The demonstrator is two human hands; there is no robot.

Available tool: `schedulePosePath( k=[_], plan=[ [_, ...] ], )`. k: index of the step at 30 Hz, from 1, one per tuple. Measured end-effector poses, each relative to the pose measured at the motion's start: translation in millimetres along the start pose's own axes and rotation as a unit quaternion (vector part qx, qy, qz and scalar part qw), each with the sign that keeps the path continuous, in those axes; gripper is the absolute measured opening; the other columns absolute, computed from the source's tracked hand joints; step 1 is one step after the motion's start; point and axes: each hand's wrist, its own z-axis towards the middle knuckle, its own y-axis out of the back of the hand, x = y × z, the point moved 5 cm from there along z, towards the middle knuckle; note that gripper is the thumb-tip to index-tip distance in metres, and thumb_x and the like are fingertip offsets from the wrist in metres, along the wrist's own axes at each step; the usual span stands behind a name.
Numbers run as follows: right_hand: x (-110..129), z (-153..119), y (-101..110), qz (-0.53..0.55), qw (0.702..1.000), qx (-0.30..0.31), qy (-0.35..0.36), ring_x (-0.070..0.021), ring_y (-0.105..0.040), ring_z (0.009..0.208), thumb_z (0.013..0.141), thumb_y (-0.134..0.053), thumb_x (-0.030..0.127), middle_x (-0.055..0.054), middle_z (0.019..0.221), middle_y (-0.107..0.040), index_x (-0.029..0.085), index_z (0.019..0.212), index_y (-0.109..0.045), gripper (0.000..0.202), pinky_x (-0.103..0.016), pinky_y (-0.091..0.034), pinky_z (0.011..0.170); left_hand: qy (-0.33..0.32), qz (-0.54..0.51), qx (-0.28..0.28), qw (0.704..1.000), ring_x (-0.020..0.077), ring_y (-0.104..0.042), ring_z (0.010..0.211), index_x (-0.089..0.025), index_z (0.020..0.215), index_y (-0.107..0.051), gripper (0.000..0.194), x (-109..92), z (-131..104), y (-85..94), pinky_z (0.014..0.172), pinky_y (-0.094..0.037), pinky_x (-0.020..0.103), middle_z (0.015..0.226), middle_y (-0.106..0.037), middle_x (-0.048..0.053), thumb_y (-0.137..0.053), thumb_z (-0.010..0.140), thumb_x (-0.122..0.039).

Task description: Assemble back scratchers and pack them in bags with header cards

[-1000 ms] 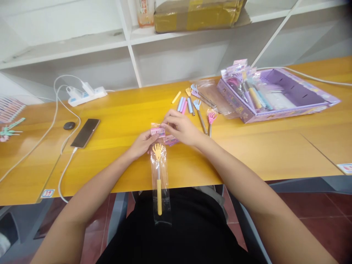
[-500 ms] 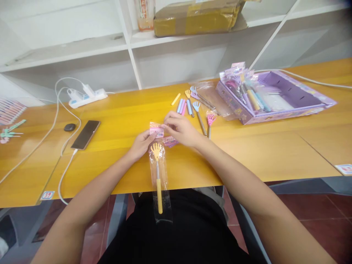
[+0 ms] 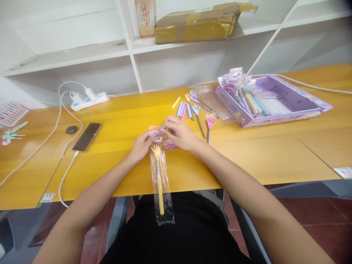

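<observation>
Here, left hand (image 3: 141, 147), right hand (image 3: 180, 134) pinch pink card (image 3: 154, 132) just beyond bagged yellow scratcher (image 3: 160, 192).

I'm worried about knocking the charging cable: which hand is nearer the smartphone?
Left. The left hand is right of the smartphone, not touching it; the right hand is farther off on the same side.
</observation>
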Motion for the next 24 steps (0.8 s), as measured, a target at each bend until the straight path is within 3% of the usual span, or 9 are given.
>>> schedulePosePath(
  k=[4,7,14,20,24],
  plan=[
    [-1,0,-2,-0.008,1.0,0.009,-0.004,-0.0197,-0.058,0.088,0.11,-0.058,0.031,-0.005,0.099,-0.06,0.022,0.093,-0.065,0.021,-0.035,-0.048,0.082,0.0,0.029,-0.007,1.0,0.0278,-0.073,0.117,-0.016,0.123,-0.078,0.056,-1,-1,0.9,0.103,-0.056,0.037,0.125,-0.081,0.011,-0.068,0.099,-0.066],
    [0,-1,-4,-0.019,1.0,0.022,-0.003,-0.0203,-0.059,0.089,0.11,-0.057,0.031,-0.006,0.099,-0.059,0.021,0.094,-0.066,0.021,-0.036,-0.048,0.082,0.015,-0.006,-0.011,1.0,0.029,-0.074,0.117,-0.017,0.125,-0.077,0.059,1,-1,0.7,0.097,-0.059,0.037,0.125,-0.081,0.011,-0.07,0.097,-0.068],
    [3,-5,-4,-0.032,0.998,0.046,-0.013,-0.0215,-0.061,0.093,0.112,-0.053,0.034,-0.007,0.109,-0.06,0.025,0.128,-0.07,0.025,-0.037,-0.05,0.085,0.037,-0.059,0.006,0.998,0.0259,-0.078,0.102,-0.017,0.124,-0.075,0.057,7,-1,-0.7,0.086,-0.061,0.033,0.115,-0.082,0.011,-0.073,0.097,-0.066],
    [5,-7,-7,-0.034,0.997,0.07,-0.015,-0.0179,-0.057,0.081,0.112,-0.053,0.035,-0.006,0.108,-0.058,0.025,0.128,-0.072,0.027,-0.036,-0.05,0.081,0.028,-0.051,0.019,0.998,0.0279,-0.076,0.113,-0.017,0.123,-0.075,0.055,8,0,-1.1,0.09,-0.061,0.034,0.12,-0.081,0.012,-0.072,0.097,-0.065],
    [10,-8,-7,-0.084,0.991,0.099,0.004,-0.0173,-0.055,0.079,0.111,-0.054,0.034,-0.007,0.111,-0.06,0.025,0.134,-0.071,0.029,-0.034,-0.046,0.077,0.023,-0.069,0.027,0.997,0.0266,-0.078,0.109,-0.019,0.131,-0.074,0.057,8,0,-3.1,0.095,-0.061,0.037,0.117,-0.082,0.01,-0.074,0.097,-0.064]
  ],
)
